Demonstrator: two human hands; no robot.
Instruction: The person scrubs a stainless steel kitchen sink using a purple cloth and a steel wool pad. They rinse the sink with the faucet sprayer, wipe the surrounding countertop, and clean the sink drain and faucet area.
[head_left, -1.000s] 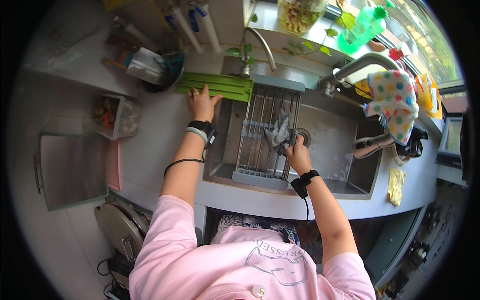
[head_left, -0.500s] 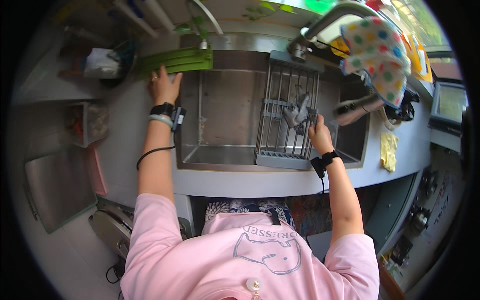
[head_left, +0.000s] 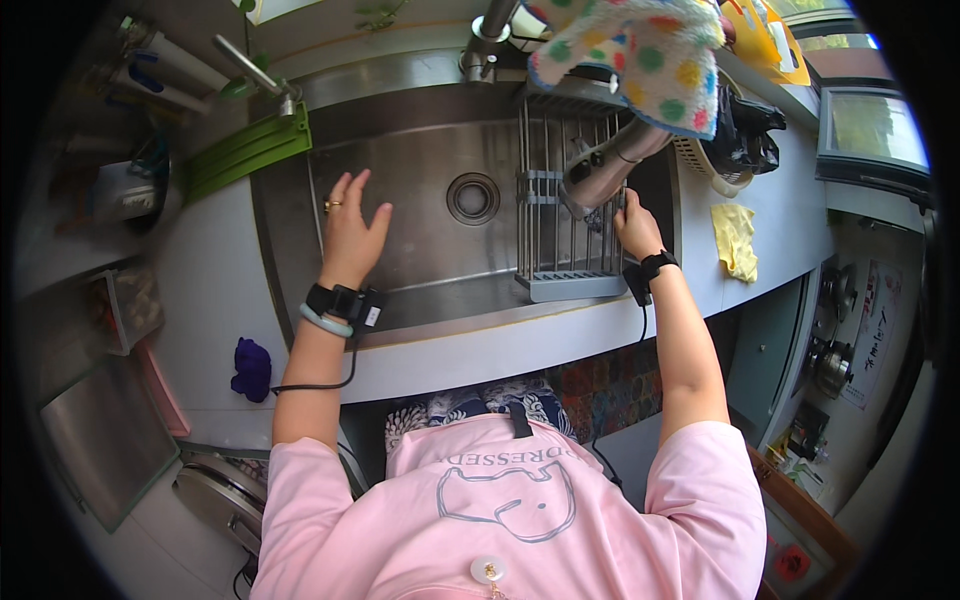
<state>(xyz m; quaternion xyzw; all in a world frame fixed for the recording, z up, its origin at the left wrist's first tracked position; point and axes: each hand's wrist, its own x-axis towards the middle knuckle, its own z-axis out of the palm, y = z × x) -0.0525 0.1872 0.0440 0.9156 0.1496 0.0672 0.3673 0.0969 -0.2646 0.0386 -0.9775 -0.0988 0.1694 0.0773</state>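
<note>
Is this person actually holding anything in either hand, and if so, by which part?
The right hand grips the grey wire rack in the sink at its right edge. The left hand holds nothing; its fingers are spread open over the basin.

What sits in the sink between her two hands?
In the head view, bare steel sink floor with the round drain lies between the left hand and the right hand, plus the grey rack the right hand touches.

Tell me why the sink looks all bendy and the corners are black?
Head view: the fisheye lens curves the sink rim and counter edge toward the picture's rim; black surrounds the round image; daylight glares on the steel near the faucet; both hands, left and right, look sharp.
</note>
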